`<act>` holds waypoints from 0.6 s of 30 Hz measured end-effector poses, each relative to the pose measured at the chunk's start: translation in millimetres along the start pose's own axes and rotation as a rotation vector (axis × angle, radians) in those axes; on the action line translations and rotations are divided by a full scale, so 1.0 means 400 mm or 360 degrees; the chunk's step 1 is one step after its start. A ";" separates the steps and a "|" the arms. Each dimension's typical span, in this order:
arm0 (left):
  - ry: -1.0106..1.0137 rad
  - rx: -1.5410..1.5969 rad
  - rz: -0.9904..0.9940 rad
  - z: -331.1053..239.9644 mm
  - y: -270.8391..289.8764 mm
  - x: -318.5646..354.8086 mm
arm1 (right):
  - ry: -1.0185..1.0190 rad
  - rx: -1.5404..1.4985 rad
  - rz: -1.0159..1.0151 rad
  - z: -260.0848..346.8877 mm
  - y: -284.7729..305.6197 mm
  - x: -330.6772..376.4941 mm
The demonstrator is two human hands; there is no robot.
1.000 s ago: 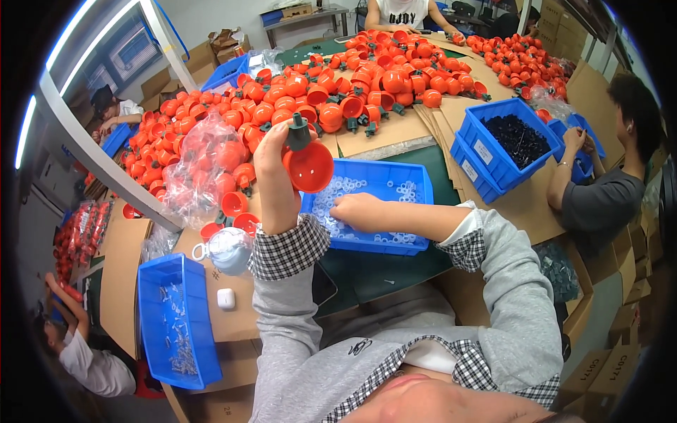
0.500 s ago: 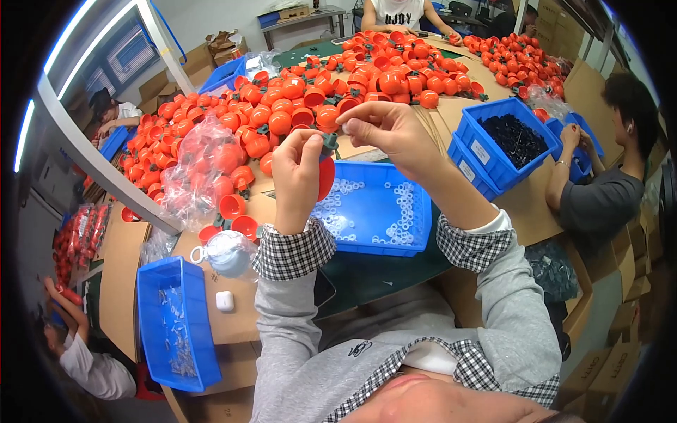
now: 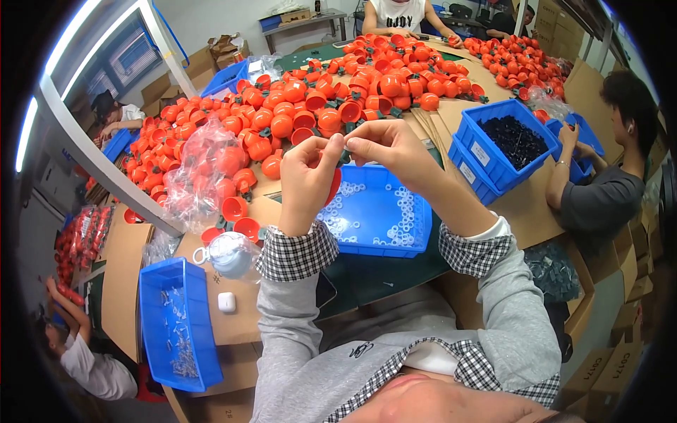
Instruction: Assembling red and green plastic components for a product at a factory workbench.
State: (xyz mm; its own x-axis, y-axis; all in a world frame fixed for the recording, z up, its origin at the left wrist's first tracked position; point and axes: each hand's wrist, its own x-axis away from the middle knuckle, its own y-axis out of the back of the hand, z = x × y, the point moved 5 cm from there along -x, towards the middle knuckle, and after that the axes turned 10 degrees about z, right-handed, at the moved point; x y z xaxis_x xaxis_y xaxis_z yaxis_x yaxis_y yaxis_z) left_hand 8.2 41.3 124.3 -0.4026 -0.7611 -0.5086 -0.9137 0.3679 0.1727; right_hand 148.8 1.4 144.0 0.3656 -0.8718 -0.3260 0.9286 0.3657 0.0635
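Observation:
My left hand (image 3: 308, 180) holds a red-orange funnel-shaped cup (image 3: 333, 187) with a dark green stem, raised above the blue tray (image 3: 381, 243) of small white rings. My right hand (image 3: 384, 146) meets it from the right, its fingertips pinching at the green stem end, where a small ring may be held but is too small to tell. Both hands touch the same piece in front of me.
A large heap of the same red cups (image 3: 317, 106) covers the cardboard-topped table. A blue bin of black parts (image 3: 508, 144) stands right, another blue bin of small white parts (image 3: 173, 324) lower left. A clear bag of cups (image 3: 208, 169), a pale lidded cup (image 3: 229, 254). Other people sit around.
My right hand left the ring tray and rose to the cup in my left hand. Both hands now work together at the stem, held a little lower than before.

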 end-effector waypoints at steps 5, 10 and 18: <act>0.0001 -0.0066 -0.0006 -0.017 -0.005 0.004 | 0.0076 -0.0013 -0.0058 0.004 -0.008 0.009; -0.0028 0.0260 0.0148 -0.026 -0.008 0.012 | -0.0299 -0.0955 0.0090 -0.052 -0.031 0.004; 0.0139 0.0671 0.0227 -0.045 -0.006 0.016 | -0.0252 -0.1041 0.0196 -0.080 -0.050 0.012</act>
State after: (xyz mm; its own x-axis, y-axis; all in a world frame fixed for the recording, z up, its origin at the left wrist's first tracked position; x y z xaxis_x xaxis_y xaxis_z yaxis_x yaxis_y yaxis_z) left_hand 6.8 25.8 135.9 -0.5425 -0.7227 -0.4282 -0.7536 0.6440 -0.1321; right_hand 130.1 0.2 111.0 0.5174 -0.8301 -0.2080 0.6683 0.5438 -0.5077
